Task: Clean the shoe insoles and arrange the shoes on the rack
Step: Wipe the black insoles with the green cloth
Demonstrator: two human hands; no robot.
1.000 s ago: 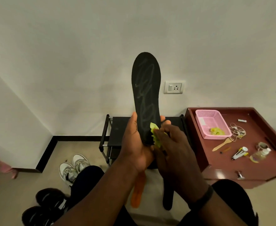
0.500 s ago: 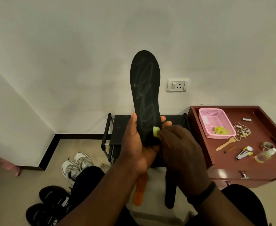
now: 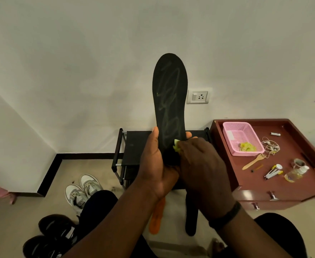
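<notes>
Step in hand: insole cleaning. Your left hand (image 3: 157, 162) grips the upright black insole (image 3: 169, 101); your right hand (image 3: 201, 164) pinches the green wipe (image 3: 176, 147) at its heel. Next, probably: wipe upward over the streaks.

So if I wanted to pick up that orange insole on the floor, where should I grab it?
Probably at its near, rounded end, coming from above. The orange insole lies flat on the floor, and its far end is hidden under the left hand, so the near end is free. Being thin and flat, a pinch grip across its edges should suit it.
</notes>
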